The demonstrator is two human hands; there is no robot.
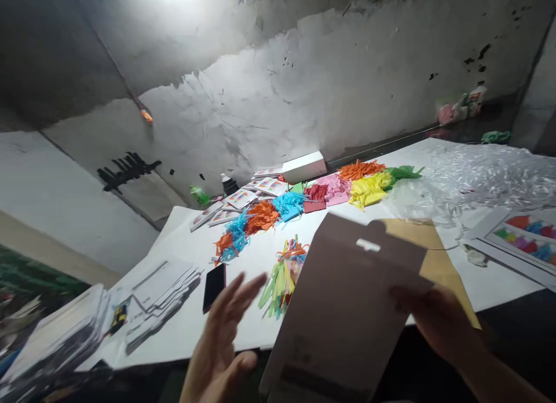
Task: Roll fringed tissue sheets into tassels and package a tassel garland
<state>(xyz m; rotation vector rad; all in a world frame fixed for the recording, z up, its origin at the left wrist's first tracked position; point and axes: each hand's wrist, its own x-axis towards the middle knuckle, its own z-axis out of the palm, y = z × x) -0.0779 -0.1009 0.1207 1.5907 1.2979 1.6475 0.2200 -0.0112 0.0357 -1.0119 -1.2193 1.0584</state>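
Note:
My right hand [430, 310] grips the right edge of a flat cardboard box [343, 299], which is raised in front of me. The box has a hanging slot near its top and a flap standing out there. To its left, my left hand [226, 345] is held up with the fingers apart, touching nothing. Behind the box, partly covered by it, lies a bundle of multicoloured paper tassels [280, 281] on the white table [247, 328].
Folded tassels in several colours [289, 206] run across the table. Printed packs [243, 199] and a white box [304, 167] stand behind them. Clear plastic bags [490, 171] are heaped at right. A phone [214, 287] and stacked flat card sheets [160, 299] lie at left.

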